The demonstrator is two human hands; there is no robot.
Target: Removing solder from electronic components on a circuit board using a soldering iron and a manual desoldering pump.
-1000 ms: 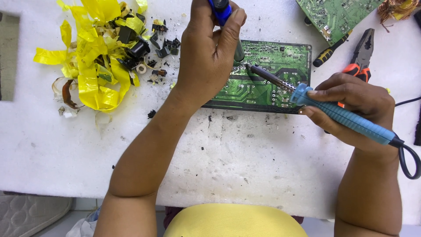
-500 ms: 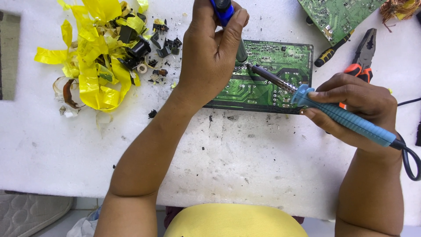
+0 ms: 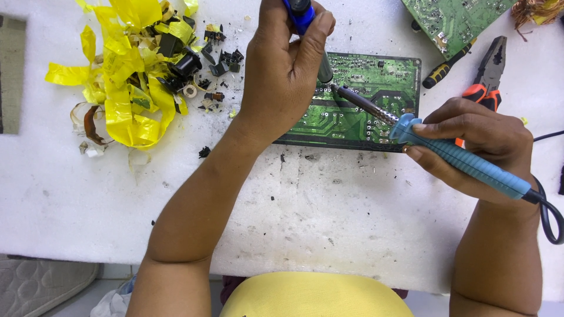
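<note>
A green circuit board (image 3: 376, 82) lies solder side up on the white work surface (image 3: 329, 211). My left hand (image 3: 285, 70) grips a blue desoldering pump (image 3: 302, 17) held upright, its metal nozzle set down on the board. My right hand (image 3: 476, 147) holds a soldering iron (image 3: 452, 155) by its light blue handle. The iron's metal tip reaches left and touches the board right beside the pump nozzle. Its black cord loops off at the right edge.
A heap of yellow tape scraps (image 3: 126, 76) and small black parts (image 3: 220, 58) lies at the back left. Orange-handled pliers (image 3: 487, 76), a black and yellow screwdriver (image 3: 446, 66) and a second green board (image 3: 452, 17) sit at the back right.
Both hands and both tools stay almost still on the board. The iron tip and pump nozzle remain together at the same spot.
</note>
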